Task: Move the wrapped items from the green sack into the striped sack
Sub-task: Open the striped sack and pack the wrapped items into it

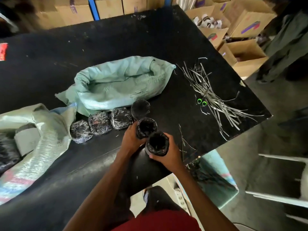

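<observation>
Table (116,39) w/ green sack (120,84), striped sack (41,147), wrapped items (100,122), strips (206,90).

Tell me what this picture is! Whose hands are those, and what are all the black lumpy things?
Those are a person's two bare hands; there is no machine here. The camera sits on the person's head and looks down at a black table. The left hand holds one wrapped black bundle, and the right hand holds a second bundle. Beside the green sack lie four more bundles in a row. The striped sack lies on the left. On the right is a pile of silvery strips with two little green rings.
</observation>
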Tool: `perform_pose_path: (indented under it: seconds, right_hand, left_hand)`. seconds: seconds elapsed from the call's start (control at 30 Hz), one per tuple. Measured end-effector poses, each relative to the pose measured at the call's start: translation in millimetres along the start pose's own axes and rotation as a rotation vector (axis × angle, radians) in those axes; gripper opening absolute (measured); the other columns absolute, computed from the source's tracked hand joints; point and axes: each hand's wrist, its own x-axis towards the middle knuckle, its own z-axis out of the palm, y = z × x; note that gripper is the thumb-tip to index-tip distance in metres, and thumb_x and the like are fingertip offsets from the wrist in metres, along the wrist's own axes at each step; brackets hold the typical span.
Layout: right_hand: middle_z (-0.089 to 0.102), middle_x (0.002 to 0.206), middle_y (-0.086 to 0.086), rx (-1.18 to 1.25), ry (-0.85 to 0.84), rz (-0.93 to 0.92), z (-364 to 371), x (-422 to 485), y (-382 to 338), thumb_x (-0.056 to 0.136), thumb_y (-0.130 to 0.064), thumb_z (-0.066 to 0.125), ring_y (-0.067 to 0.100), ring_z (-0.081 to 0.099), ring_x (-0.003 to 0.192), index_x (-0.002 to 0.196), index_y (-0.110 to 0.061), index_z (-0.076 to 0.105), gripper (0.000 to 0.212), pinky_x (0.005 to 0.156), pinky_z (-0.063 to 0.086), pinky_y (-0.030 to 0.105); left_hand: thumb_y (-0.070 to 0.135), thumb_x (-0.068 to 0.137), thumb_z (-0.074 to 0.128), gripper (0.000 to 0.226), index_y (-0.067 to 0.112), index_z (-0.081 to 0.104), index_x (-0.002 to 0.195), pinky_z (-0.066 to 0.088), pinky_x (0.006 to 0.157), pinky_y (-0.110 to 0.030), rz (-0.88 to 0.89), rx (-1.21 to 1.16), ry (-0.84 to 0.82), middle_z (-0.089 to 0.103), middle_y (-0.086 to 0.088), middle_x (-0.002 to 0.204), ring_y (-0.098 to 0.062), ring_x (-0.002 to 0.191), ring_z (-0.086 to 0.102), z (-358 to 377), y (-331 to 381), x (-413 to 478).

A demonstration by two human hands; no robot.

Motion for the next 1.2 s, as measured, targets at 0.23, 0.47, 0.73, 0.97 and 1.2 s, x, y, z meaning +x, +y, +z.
perform_pose_path:
  seconds: [0.23,0.47,0.73,0.97,1.2]
  right_hand:
    - [0.057,0.13,-0.029,0.176,-0.066,0.002,-12.6,-2.7,7.9,0.051,-0.046,0.096,-0.009,0.053,0.123,0.134,-0.043,0.045,0.097,0.103,0.046,0.022]
    - [0.065,0.133,-0.006,0.694,-0.285,0.163,-7.9,-13.5,-43.8,0.065,-0.05,0.09,0.017,0.063,0.123,0.137,-0.039,0.049,0.083,0.095,0.056,0.034]
    - [0.066,0.132,0.015,0.852,-0.677,0.508,114.2,-6.0,-160.3,0.082,-0.065,0.068,0.032,0.063,0.123,0.137,-0.017,0.061,0.073,0.111,0.044,0.053]
    - [0.073,0.122,0.008,0.608,-0.804,0.461,211.6,-19.9,-253.2,0.066,-0.069,0.08,0.031,0.068,0.115,0.129,-0.026,0.066,0.077,0.105,0.048,0.055]
    - [0.074,0.116,0.0,0.426,-0.699,0.225,313.9,-28.7,-356.7,0.061,-0.075,0.074,0.021,0.07,0.105,0.129,-0.031,0.057,0.083,0.094,0.056,0.044]
  left_hand:
    - [0.042,0.065,0.09,0.077,0.021,0.051,0.128,0.05,0.094,-0.03,0.019,-0.059,0.018,0.064,0.005,0.122,-0.011,0.111,0.061,9.7,-21.5,-9.5]
    - [0.023,0.074,0.086,0.045,0.021,0.056,0.108,0.051,0.073,-0.01,-0.222,-0.466,0.305,0.068,0.009,0.097,0.0,0.088,0.066,-42.5,-37.6,-72.6]
    - [0.052,0.085,0.064,0.05,0.013,0.073,0.114,0.049,0.102,-0.047,-0.563,-0.974,0.396,0.075,-0.011,0.112,-0.028,0.11,0.069,-138.4,-83.7,-126.6]
    - [0.064,0.078,0.07,0.053,0.019,0.072,0.107,0.052,0.086,-0.027,-0.51,-0.838,0.793,0.076,0.004,0.104,-0.013,0.101,0.07,-251.7,-143.0,-204.2]
    - [0.049,0.081,0.076,0.034,0.028,0.062,0.105,0.058,0.087,-0.038,-0.523,-0.575,1.14,0.071,0.007,0.097,-0.009,0.089,0.068,-373.3,-204.3,-214.8]
